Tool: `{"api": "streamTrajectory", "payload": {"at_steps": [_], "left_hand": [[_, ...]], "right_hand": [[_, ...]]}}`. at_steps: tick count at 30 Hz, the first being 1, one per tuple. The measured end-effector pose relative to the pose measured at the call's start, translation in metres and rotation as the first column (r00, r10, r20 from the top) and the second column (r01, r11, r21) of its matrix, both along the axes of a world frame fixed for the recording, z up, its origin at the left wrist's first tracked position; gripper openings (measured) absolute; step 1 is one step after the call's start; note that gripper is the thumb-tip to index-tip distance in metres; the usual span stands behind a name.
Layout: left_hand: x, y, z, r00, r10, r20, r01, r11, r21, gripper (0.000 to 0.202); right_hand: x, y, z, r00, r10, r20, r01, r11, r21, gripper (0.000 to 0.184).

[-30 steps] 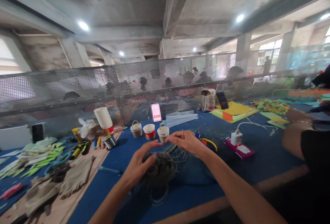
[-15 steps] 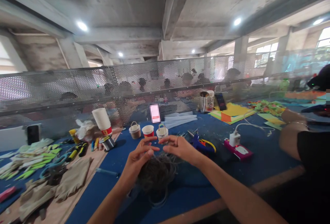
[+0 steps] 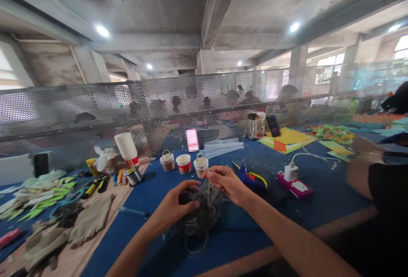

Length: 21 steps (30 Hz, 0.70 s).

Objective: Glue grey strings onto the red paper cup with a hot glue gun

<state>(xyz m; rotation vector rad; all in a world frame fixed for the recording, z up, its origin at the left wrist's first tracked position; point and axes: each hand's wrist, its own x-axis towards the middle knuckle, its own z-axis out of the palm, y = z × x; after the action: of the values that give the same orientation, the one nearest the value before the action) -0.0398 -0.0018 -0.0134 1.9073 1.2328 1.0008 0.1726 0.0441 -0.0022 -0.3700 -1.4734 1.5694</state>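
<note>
A loose tangle of grey cord (image 3: 199, 221) lies on the blue tabletop in front of me, one loop hanging toward me. My left hand (image 3: 179, 202) curls round its left side, thumb and fingers gripping the bundle. Above the right part of the tangle, my right hand (image 3: 227, 182) pinches a strand of the cord between thumb and fingertips. Just beyond my hands stand a red and white paper cup (image 3: 183, 166) and two small handled baskets, one brown-banded (image 3: 167, 163) and one whitish (image 3: 200, 169).
Pliers with blue and yellow handles (image 3: 250, 178) and a magenta power strip (image 3: 295, 185) lie to the right. At left are stacked paper cups (image 3: 126, 146), a wire spool (image 3: 134, 176) and gloves (image 3: 91, 219). Another person's arm (image 3: 363, 166) rests at far right. A perforated screen (image 3: 178, 111) stands behind.
My left hand has lowered onto the grey cord tangle and gripped it. My right hand has gone from loosely spread fingers to pinching a strand.
</note>
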Motion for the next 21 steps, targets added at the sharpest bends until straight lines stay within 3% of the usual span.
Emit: {"api": "streamTrajectory", "payload": {"at_steps": [3, 9, 14, 19, 21], "left_hand": [[-0.002, 0.001, -0.002, 0.993, 0.046, -0.111, -0.045, 0.999, 0.008, 0.029], [-0.013, 0.009, -0.006, 0.972, 0.166, -0.168, -0.157, 0.986, 0.064, 0.04], [-0.02, 0.014, -0.01, 0.957, 0.213, -0.197, -0.2, 0.976, 0.081, 0.037], [-0.014, 0.004, 0.001, 0.982, 0.086, -0.171, -0.081, 0.996, 0.035, 0.046], [-0.01, -0.003, 0.007, 0.984, -0.096, -0.147, 0.084, 0.992, -0.09, 0.049]], "right_hand": [[0.007, 0.005, 0.003, 0.988, 0.059, -0.144, -0.072, 0.994, -0.085, 0.026], [0.032, 0.011, 0.022, 0.886, 0.04, -0.462, -0.142, 0.972, -0.189, 0.02], [0.052, 0.018, 0.034, 0.805, -0.023, -0.593, -0.125, 0.97, -0.207, 0.016], [0.037, 0.019, 0.021, 0.875, 0.029, -0.483, -0.152, 0.964, -0.216, 0.019], [0.028, 0.017, 0.015, 0.895, 0.102, -0.434, -0.203, 0.96, -0.191, 0.019]]}}
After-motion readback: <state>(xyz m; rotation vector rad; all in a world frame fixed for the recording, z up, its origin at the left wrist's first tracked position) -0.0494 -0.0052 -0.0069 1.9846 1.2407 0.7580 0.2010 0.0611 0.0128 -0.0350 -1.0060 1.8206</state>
